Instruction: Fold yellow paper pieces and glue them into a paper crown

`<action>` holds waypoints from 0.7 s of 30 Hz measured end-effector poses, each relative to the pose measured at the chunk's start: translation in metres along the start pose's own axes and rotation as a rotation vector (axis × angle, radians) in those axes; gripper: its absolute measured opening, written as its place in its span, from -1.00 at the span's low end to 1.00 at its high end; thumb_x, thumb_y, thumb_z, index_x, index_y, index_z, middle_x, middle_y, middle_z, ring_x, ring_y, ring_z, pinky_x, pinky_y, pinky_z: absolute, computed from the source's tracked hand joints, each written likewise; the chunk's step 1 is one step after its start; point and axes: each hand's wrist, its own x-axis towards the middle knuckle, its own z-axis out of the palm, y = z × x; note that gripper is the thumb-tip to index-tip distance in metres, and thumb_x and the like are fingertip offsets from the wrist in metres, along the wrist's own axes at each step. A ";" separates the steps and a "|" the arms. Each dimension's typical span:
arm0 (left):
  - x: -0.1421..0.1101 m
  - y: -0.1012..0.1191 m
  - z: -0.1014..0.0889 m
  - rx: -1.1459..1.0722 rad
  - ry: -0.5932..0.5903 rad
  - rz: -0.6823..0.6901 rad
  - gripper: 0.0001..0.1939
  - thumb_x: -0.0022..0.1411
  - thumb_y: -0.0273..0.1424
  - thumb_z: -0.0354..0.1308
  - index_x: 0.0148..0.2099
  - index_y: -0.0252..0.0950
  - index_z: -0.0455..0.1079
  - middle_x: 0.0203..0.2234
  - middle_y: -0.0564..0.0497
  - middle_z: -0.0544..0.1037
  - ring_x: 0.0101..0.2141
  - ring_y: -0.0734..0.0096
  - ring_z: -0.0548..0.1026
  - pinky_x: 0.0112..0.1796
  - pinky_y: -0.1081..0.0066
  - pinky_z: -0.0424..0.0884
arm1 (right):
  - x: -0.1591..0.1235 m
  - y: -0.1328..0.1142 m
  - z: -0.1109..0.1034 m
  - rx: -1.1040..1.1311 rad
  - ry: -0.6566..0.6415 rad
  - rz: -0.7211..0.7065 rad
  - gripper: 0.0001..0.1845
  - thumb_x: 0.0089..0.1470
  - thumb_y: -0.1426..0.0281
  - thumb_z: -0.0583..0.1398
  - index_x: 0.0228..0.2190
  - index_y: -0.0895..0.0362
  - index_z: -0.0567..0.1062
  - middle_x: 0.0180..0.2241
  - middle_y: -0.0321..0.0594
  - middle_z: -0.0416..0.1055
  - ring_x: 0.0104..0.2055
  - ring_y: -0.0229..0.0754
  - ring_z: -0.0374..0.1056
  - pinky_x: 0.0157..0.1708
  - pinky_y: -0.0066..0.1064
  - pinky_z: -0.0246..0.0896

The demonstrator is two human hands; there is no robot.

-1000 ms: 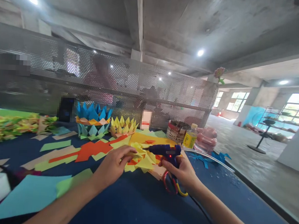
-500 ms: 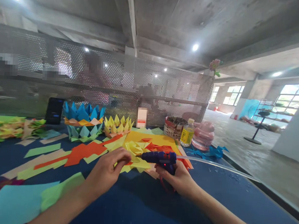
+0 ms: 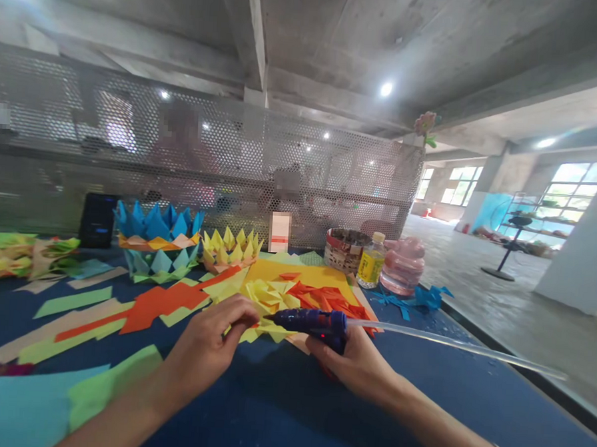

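Note:
My right hand [image 3: 354,360] is wrapped round the grip of a dark blue hot glue gun [image 3: 308,322]. A long clear glue stick [image 3: 442,342] sticks out of its back end, reaching to the right. The nozzle points left, close to the fingertips of my left hand [image 3: 220,333]. Those fingers are bent and pinched on a piece of yellow paper [image 3: 229,328], mostly hidden by the hand. Folded yellow paper pieces [image 3: 267,294] lie just behind the nozzle. Orange-red folded pieces [image 3: 329,298] are heaped beside them on a yellow-orange sheet [image 3: 300,274].
Blue-and-orange [image 3: 158,226] and yellow [image 3: 231,248] pointed paper rings stand at the back, near a dark phone-like block [image 3: 97,221]. A woven basket [image 3: 346,251], a bottle [image 3: 371,262] and a pink jar [image 3: 403,268] stand at right. Behind is a perforated metal screen [image 3: 331,165].
The glue gun has tipped and shifted slightly left, its nozzle now nearer my left fingertips. My left hand keeps nearly the same pose. The whole view has shifted a little.

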 end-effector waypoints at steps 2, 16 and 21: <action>0.000 0.001 0.000 0.004 0.006 0.007 -0.84 0.31 -0.43 -0.08 -0.31 -0.21 0.29 -0.37 0.06 0.48 -0.32 0.43 0.45 -0.27 0.44 0.33 | 0.000 0.000 0.000 -0.036 -0.002 0.000 -0.68 -0.02 0.13 0.19 -0.43 0.14 0.52 -0.60 -0.29 0.34 -0.49 -0.24 0.25 -0.50 -0.47 0.16; -0.001 0.000 0.001 -0.008 0.027 0.063 -0.87 0.32 -0.46 -0.05 -0.28 -0.22 0.28 -0.36 0.08 0.48 -0.30 0.47 0.45 -0.27 0.47 0.32 | -0.003 -0.002 -0.001 -0.133 -0.039 -0.011 -0.65 0.04 0.15 0.15 -0.35 0.18 0.53 -0.54 -0.27 0.39 -0.46 -0.24 0.26 -0.46 -0.48 0.19; -0.001 0.001 0.000 -0.016 0.029 0.070 -0.86 0.32 -0.47 -0.06 -0.28 -0.22 0.29 -0.36 0.08 0.47 -0.29 0.48 0.46 -0.26 0.48 0.32 | -0.005 -0.006 -0.002 -0.137 -0.053 -0.051 -0.65 0.07 0.17 0.13 -0.28 0.18 0.52 -0.51 -0.26 0.41 -0.46 -0.25 0.27 -0.46 -0.48 0.19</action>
